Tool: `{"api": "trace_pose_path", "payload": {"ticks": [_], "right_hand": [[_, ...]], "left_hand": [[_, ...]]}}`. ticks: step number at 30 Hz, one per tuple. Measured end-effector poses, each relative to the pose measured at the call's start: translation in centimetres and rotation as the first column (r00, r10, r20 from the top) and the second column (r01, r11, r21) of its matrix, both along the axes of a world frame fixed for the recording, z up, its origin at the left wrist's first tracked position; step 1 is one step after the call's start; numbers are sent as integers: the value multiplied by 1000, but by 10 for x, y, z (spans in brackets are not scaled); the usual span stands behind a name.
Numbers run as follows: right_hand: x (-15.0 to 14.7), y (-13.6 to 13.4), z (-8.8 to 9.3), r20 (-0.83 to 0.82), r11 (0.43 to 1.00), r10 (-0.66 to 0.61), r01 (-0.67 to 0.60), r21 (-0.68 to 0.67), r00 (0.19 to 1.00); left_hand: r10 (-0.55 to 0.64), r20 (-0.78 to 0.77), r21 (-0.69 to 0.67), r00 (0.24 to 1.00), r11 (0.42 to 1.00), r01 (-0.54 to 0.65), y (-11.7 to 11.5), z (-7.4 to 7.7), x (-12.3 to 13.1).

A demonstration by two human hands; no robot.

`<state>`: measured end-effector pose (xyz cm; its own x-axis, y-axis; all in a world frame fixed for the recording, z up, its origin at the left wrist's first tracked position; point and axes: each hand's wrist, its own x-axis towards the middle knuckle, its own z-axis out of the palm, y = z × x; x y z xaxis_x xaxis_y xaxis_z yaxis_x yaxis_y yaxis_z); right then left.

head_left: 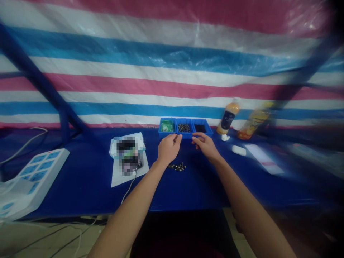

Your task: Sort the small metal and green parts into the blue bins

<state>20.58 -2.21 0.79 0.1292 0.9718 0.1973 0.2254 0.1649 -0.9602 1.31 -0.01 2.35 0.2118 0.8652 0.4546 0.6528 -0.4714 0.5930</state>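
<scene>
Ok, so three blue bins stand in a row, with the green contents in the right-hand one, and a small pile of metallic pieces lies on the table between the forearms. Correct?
Not quite: the head view shows the green contents in the left-hand bin; the right-hand bin holds dark contents. The row of bins and the pile of metallic pieces are as you say.
</scene>
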Motion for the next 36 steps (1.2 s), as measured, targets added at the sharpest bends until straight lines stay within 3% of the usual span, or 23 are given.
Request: {"api": "trace_pose_path", "payload": {"ticks": [3,5,6,9,11,15,21,26,33,36], "right_hand": [[0,-8,3,239,966,259,-252,-62,936],[-7,-14,5,400,897,440,-420,-142,804],[-12,-18,5,483,875,473,-459,-156,737],[-32,-28,7,726,900,302,-435,-4,618],[-44,-33,5,832,884,188,-459,88,522],[-60,-36,-2,910,842,150,-532,87,387],[-64,-30,-7,903,798,212,-599,60,374],[-64,-26,-7,893,802,226,-595,56,389],[-57,-15,-8,906,915,164,-404,8,390],[-53,-11,-9,909,938,128,-346,19,396]], "left_hand": [[28,0,-11,1000,1000,-28,2,-2,-1],[36,8,-17,999,999,-36,3,-3,-1],[37,14,-20,999,999,-37,3,-3,-1],[44,31,-21,999,999,-44,3,-4,-1],[53,43,-19,998,998,-52,4,-4,-2],[68,77,-30,995,997,-66,7,-3,-5],[68,105,-33,992,997,-65,11,-3,-6],[60,121,-25,991,998,-57,11,-4,-7],[65,126,-29,990,998,-62,14,-8,-6],[55,131,-29,990,998,-52,14,-8,-6]]}}
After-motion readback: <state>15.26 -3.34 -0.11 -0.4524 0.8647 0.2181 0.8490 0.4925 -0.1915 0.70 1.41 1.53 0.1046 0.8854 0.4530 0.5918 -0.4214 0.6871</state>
